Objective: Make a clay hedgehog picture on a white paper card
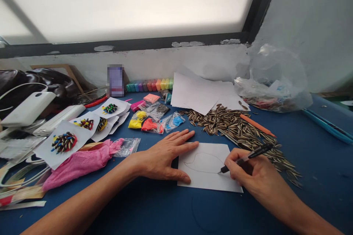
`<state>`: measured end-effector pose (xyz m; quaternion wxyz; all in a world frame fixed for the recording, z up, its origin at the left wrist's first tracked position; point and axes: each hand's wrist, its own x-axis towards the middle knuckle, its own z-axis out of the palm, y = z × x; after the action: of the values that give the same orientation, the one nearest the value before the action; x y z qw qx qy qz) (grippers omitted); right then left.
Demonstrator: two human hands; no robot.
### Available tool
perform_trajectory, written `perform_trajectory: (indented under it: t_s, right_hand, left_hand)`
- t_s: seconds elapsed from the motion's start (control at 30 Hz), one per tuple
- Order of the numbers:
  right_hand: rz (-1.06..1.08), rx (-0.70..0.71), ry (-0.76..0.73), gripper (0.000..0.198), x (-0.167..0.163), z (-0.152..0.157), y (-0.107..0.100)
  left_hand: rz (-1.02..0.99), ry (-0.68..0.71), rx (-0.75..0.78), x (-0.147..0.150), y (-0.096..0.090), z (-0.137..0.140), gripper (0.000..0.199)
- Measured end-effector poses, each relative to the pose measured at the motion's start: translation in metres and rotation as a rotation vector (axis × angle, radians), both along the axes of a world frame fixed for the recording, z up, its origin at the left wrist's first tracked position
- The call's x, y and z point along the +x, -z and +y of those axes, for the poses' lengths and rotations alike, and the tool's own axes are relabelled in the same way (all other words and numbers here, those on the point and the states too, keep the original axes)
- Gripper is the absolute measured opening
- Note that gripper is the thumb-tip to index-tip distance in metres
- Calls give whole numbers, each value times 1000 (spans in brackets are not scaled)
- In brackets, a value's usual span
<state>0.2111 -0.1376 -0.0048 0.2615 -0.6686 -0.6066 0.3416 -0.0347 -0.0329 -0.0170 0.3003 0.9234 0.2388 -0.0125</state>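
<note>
A small sheet of white paper [204,181] lies on the blue table, with a thin outline drawn on it, rounded and with a pointed left end. My left hand [168,154] rests flat on the sheet's left edge, fingers spread. In my right hand [250,172] is a black pen [245,158], its tip touching the paper at the lower right of the outline. Just beyond the sheet spreads a heap of striped sunflower seeds [234,125]. An orange stick-like tool [257,125] lies across the seeds.
Packets of coloured clay [150,125] sit behind my left hand. Larger white sheets [198,90] lie at the back, beside a clear plastic bag [273,88]. On the left are seed-decorated cards [46,154], a pink cloth-like bundle [82,163] and a white power bank [29,108].
</note>
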Motion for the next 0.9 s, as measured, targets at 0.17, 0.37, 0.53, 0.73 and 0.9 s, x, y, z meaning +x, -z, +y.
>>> perform_trajectory:
  t_s: [0.17,0.37,0.53,0.73,0.9]
  right_hand:
    - [-5,50,7,27,4,1,2]
    - [-19,110,16,25,8,5,2]
    - [-42,137,27,24,11,7,1]
    - [-79,128,32,25,12,8,1]
    - [-75,108,54,26,13,9,0]
  left_hand:
    - [8,-2,-1,0,0,0,94]
    - [10,4,5,1,1,1,94]
    - [12,-1,4,1,1,0,94]
    - [47,-5,8,2,-1,0,95]
    - [37,-6,2,1,-1,0,94]
